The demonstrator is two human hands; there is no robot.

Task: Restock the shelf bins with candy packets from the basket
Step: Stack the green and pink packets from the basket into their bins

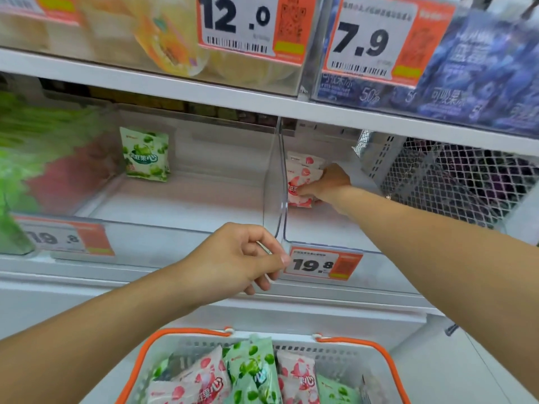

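Observation:
My right hand reaches deep into the right clear shelf bin and grips a red-and-white candy packet; more red packets stand behind it. My left hand pinches the front edge of the clear divider between the two bins. The left bin holds one upright green candy packet at its back. Below, the white basket with orange handles holds several red packets and green packets.
Price tags reading 19.8 hang on the bin fronts. A blurred green packet fills the left edge. A metal mesh basket sits right of the bin. The upper shelf carries yellow and blue packets in bins.

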